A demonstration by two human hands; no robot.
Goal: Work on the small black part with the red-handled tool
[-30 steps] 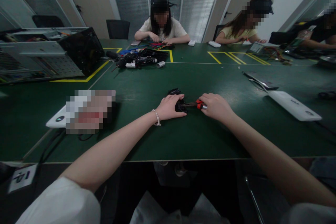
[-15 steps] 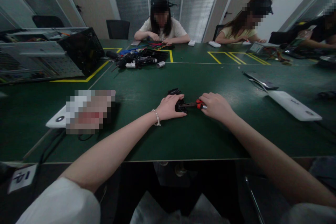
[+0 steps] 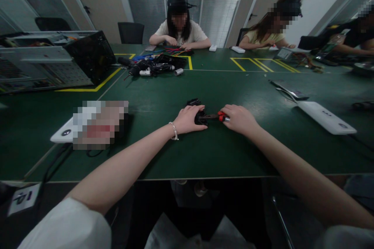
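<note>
The left hand (image 3: 188, 119) is lying curled over a small black part (image 3: 200, 117), its fingers closing on the part's near side and pinning it to the dark green table (image 3: 204, 151). The part is sitting a little in from the middle of the table's near edge, between the two hands. What kind of part it is cannot be told. A beaded bracelet (image 3: 174, 131) is circling the left wrist.

The right hand (image 3: 239, 119) is gripping a red-handled tool (image 3: 219, 116), fist closed around the handle, with only a bit of red showing past the knuckles. The tool's dark metal end is pointing left and meeting the black part just beside the left fingertips.

Toward the right edge a long white flat device (image 3: 325, 117) is lying at a slant, well apart from the hands. At the far left corner an open grey metal computer case (image 3: 37, 62) is standing inside yellow tape lines. A heap of black cables and tools (image 3: 152, 66) is lying near the far edge, in front of a seated person in a pale shirt (image 3: 179, 31).
</note>
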